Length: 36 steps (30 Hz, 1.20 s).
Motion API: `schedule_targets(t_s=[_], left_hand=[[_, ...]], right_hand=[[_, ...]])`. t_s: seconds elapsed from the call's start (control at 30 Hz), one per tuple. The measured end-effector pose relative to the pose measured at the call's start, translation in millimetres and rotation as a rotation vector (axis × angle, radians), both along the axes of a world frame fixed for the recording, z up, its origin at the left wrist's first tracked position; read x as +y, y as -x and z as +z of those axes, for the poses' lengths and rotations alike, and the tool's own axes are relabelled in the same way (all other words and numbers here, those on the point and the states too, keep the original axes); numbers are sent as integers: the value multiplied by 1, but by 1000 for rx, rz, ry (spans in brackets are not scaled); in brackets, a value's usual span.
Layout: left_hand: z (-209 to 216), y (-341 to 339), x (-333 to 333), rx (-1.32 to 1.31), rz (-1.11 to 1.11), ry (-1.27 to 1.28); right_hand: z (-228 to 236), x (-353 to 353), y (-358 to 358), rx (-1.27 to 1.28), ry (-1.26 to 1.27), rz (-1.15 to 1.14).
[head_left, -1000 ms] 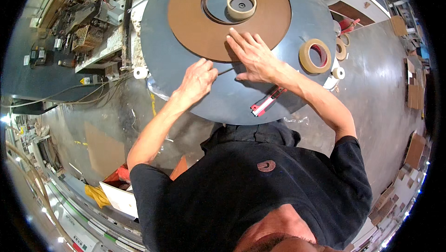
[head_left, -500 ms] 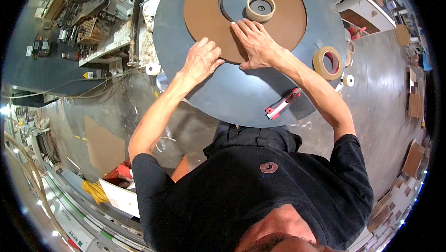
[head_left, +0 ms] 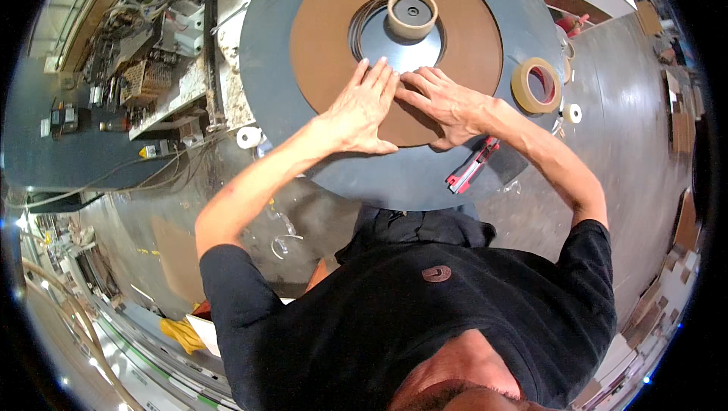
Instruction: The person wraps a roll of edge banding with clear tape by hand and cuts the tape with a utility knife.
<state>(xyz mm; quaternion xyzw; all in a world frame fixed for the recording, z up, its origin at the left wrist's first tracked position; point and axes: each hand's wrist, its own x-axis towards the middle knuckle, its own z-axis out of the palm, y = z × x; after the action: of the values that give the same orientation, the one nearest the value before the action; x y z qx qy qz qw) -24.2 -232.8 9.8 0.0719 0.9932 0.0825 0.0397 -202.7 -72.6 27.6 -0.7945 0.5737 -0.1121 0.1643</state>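
Observation:
A wide flat brown ring (head_left: 318,39), with several layered edges showing at its inner hole, lies on a round blue-grey table (head_left: 265,54). My left hand (head_left: 356,111) rests on its near part, fingers stretched toward the hole and thumb spread to the outer edge. Close beside it, my right hand (head_left: 451,108) lies across the same part, fingers extended and thumb apart at the near edge. Within the far side of the hole, as seen from above, stands a beige ring-shaped piece (head_left: 393,13) around a grey round hub (head_left: 413,11).
A red-and-grey utility knife (head_left: 474,164) lies near the table's front right. Beyond my right forearm sits a roll of tan tape (head_left: 523,85). A small white roll (head_left: 248,137) is at the table's left edge. Tools and cables crowd a bench (head_left: 163,115) further left.
The brown ring has shifted toward me on the table. My left hand has moved right and flattened onto the ring; my right hand has come nearer, its fingers now at the hole's near edge.

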Motion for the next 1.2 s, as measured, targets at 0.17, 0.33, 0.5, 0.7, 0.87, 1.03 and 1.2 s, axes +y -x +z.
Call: schedule_targets(t_s=[0.17,0.33,0.5,0.7,0.87,1.03,1.2], left_hand=[[-9,2,21,73,88,-149],[-11,-3,32,104,162,-108],[-15,-8,32,73,209,-162],[-18,-13,34,122,181,-201],[-18,-13,34,155,198,-197],[-19,-12,33,184,219,-280],[-24,-13,35,224,217,-294]], right_hand=[[7,14,17,111,-29,76],[12,22,23,85,-59,38],[-4,22,35,-25,110,-175],[-7,14,29,5,155,-190],[-11,16,19,106,85,-207],[-12,1,-18,-181,67,-269],[-6,3,6,47,216,-344]])
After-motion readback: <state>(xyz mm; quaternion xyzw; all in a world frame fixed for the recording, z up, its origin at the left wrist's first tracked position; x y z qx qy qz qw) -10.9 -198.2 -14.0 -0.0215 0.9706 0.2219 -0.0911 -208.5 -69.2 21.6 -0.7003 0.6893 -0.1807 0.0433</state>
